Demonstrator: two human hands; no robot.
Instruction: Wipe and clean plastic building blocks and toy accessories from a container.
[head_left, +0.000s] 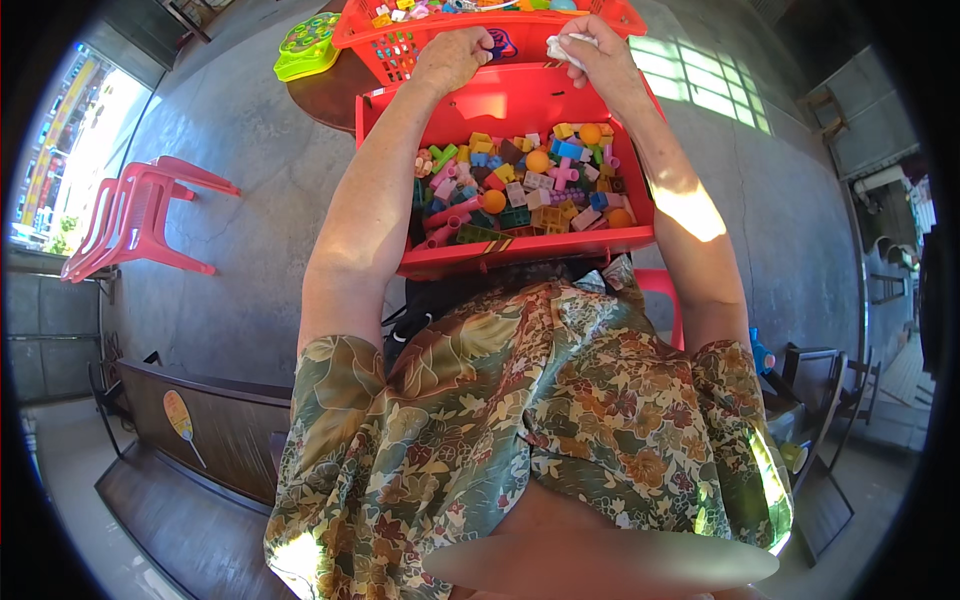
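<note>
On my lap before me is a red plastic box (528, 253), filled with colourful toy building blocks (536, 196), pink tube pieces (453, 213) and several orange balls (537, 161). My left hand (452, 58) is over the box's far side, its fingers curled. Something small and pale shows at its fingertips, too small to make out. Between the thumb and fingers of my right hand (604, 64) is a crumpled white cloth or tissue (571, 48). Behind both hands stands a red plastic basket (369, 54) with more toy pieces inside.
A green toy (307, 46) lies on a dark round table (330, 94) at the far left. Pink plastic chairs (146, 217) stand on the concrete floor to the left. A wooden bench (225, 420) with a paddle-shaped fan (178, 415) is behind left; wooden furniture (814, 367) stands right.
</note>
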